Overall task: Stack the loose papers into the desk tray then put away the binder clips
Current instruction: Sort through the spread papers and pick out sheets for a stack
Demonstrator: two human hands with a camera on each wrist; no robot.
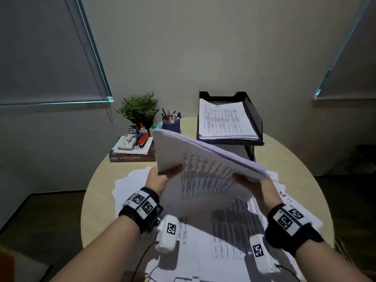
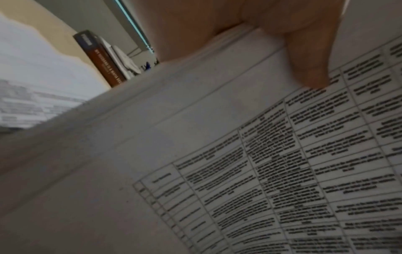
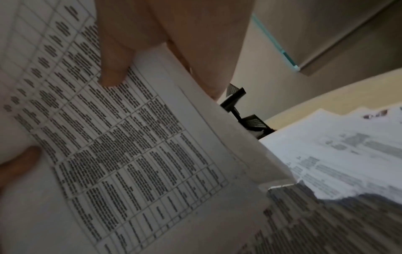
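A thick stack of printed papers [image 1: 203, 165] is lifted and tilted above the round table, between both hands. My left hand [image 1: 162, 178] grips its left edge, thumb on the printed face. My right hand [image 1: 250, 184] grips the right edge the same way. In the left wrist view my left thumb [image 2: 309, 68] presses on the stack of papers [image 2: 195, 154]; in the right wrist view my right thumb [image 3: 115, 65] lies on the printed sheet [image 3: 130, 137]. A black mesh desk tray [image 1: 254, 117] at the back right holds a pile of papers [image 1: 221, 121]. More loose sheets [image 1: 230, 224] cover the table beneath. No binder clips are visible.
At the back left stand a potted plant [image 1: 140, 108], a blue pen cup [image 1: 172, 124] and a book [image 1: 130, 157] topped with stationery and a red stapler [image 1: 143, 139]. The tan table's edge [image 1: 87, 200] curves at the left. Window blinds hang on both sides.
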